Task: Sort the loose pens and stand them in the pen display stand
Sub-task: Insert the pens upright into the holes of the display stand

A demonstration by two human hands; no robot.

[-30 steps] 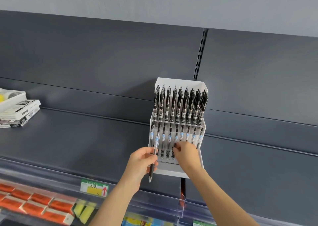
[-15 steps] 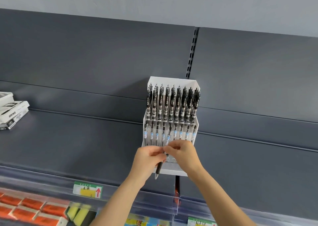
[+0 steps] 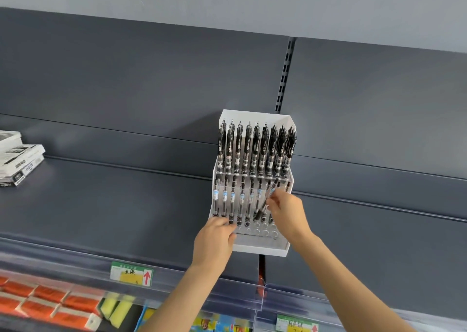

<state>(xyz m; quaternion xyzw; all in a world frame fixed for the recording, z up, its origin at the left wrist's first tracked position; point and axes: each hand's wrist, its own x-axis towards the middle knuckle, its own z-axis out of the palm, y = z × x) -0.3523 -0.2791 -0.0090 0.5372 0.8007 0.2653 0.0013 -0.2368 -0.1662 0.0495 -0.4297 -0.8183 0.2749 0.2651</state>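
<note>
At the far left, on the dark grey shelf (image 3: 101,200), a stack of white boxes (image 3: 21,159) with black print, partly cut by the frame edge. Below, behind a clear shelf-edge guard (image 3: 75,263), orange packs (image 3: 38,304) in rows, then yellow blocks (image 3: 117,309). On the guard, a green price label (image 3: 131,273) with a red arrow.

Nearer the middle, the left hand (image 3: 214,240), seen from the back, reaching up to the front left corner of the pen display stand (image 3: 260,249). Fingers bent, tips hidden at the foot of the front-row pens (image 3: 232,200). Cannot tell whether gripping the stand or only resting there.

On the shelf, close to the back panel (image 3: 151,84), the white stand itself, stepped. In the upper tier, the back-row pens (image 3: 247,149): black, upright, close together, filling the width. In the lower tier, the front-row pens with clear barrels and pale blue bands, upright across the left and middle. Near the front right, open round holes (image 3: 265,230).

Over the right part of the lower tier, one loose pen (image 3: 262,209) — tilted, dark tip down and to the left near the holes, upper end up and to the right. Pinched between thumb and fingertips of the right hand (image 3: 288,213), the other fingers curled in.

Above the stand, a slotted upright (image 3: 284,79) — dark, set between two panels. At the bottom right, a second green label (image 3: 295,324).
</note>
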